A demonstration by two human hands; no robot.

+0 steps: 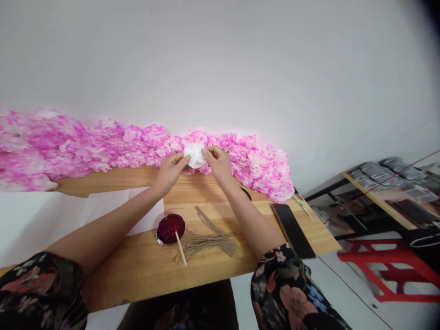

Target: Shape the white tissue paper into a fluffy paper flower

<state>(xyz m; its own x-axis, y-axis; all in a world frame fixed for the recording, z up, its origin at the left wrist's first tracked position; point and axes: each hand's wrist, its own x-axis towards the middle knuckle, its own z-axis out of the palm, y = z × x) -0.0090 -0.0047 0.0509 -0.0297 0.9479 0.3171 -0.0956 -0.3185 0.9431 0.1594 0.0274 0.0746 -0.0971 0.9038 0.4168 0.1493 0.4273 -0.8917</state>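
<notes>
White paper flower (195,155): thin, crinkled, matt tissue. Pink paper flower row (103,146): same ruffled tissue, dyed unevenly. Tabletop (206,270): pale wood, smooth, visible grain, satin sheen. Dye dish (171,228): glossy dark-red liquid. Stick (179,245): bare wood. Stem bundle (209,240): dull, fibrous-looking. Black slab (293,230): smooth, matt. Stool (395,275): glossy red plastic.

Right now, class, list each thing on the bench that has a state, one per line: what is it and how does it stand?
left hand: pinching the white paper flower
right hand: pinching the same flower
white paper flower: held up between both hands, undyed
dish of red dye: uncovered, stick resting in it
wire stems: lying loose, fanned
phone: flat, screen dark
</notes>
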